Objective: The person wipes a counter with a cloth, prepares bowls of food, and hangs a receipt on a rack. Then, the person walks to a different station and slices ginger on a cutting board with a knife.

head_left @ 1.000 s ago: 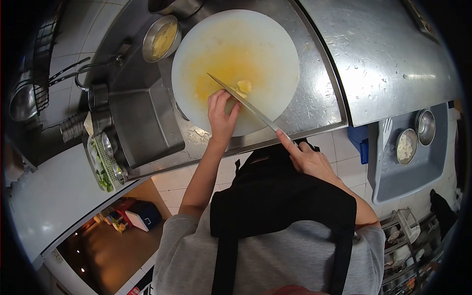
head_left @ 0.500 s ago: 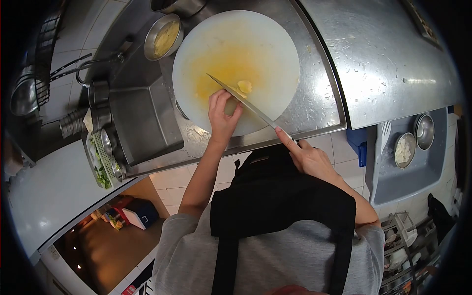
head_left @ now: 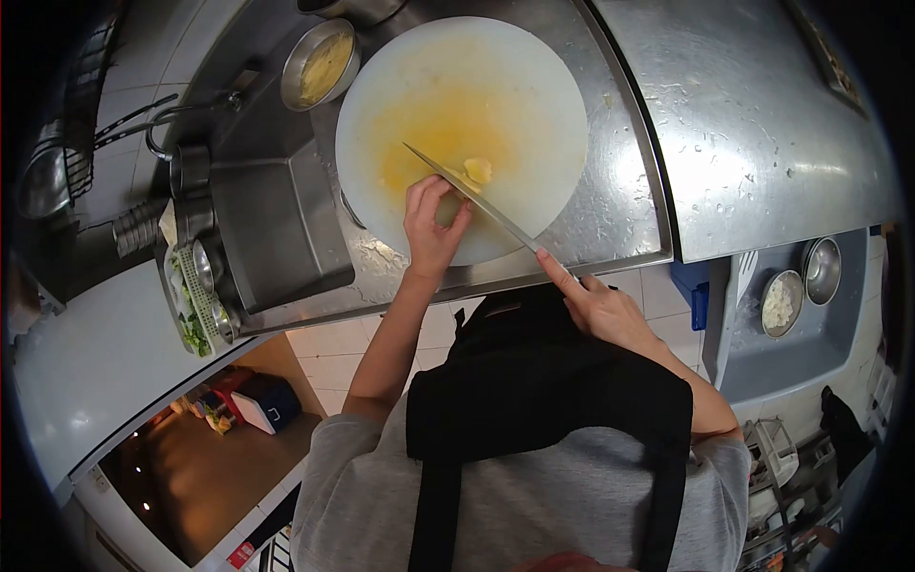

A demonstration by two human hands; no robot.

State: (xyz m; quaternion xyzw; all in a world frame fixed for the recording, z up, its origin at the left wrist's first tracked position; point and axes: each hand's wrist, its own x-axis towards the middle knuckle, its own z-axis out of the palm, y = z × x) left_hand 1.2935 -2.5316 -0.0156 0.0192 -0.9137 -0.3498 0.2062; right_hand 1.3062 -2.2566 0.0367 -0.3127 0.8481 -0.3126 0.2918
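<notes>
My right hand is closed round the handle of a long kitchen knife, index finger stretched along its spine. The blade slants up to the left across a round white cutting board, which is stained yellow in the middle. Beside the blade, my left hand has its fingers curled and thumb drawn in around what looks like a piece of ginger, mostly hidden by fingers and blade. Pale yellow ginger slices lie just beyond the blade.
A metal bowl of yellow shreds stands left of the board, near a steel sink. Further left is a green basket with leafy greens. At right, a grey tub holds two metal bowls, one with white pieces.
The view has shifted slightly. Both hands, the knife and the ginger slices keep nearly the same places on the board.
</notes>
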